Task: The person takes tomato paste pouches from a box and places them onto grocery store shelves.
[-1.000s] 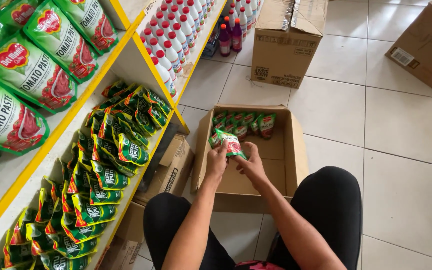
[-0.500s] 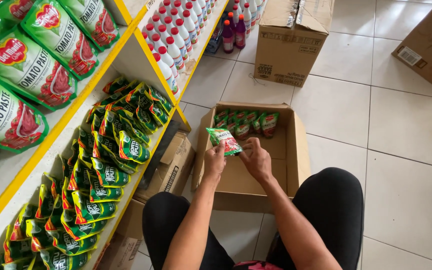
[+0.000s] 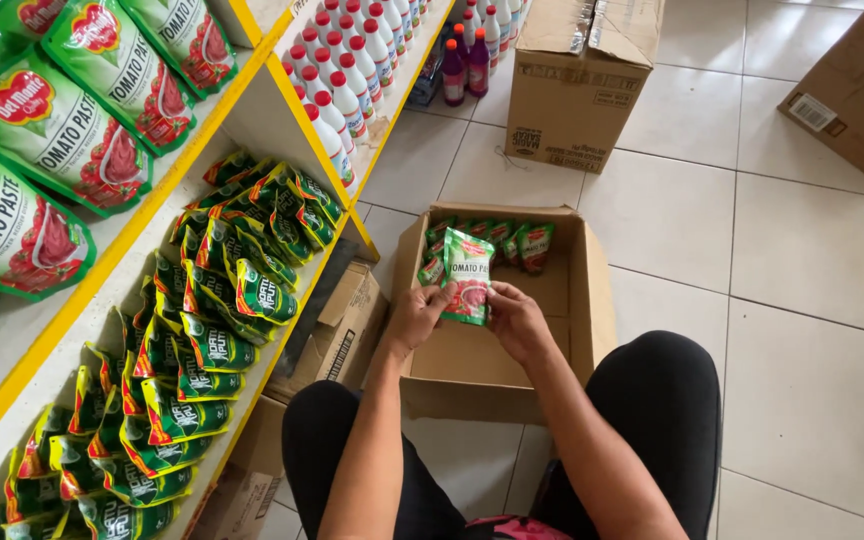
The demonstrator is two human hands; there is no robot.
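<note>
Head view: a crouching person holds one green-and-red pouch (image 3: 469,277) upright above an open cardboard box (image 3: 592,300), long axis pointing away. The left hand (image 3: 414,318) pinches its lower left corner and the right hand (image 3: 514,318) its lower right, equally near. About five more pouches (image 3: 512,243) line the box's far wall.

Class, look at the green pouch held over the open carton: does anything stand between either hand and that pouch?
Nothing visible does. The left hand and right hand both grip the green pouch directly at its lower edge, above the open carton. The other pouches lie behind it, at the carton's far end.
</note>
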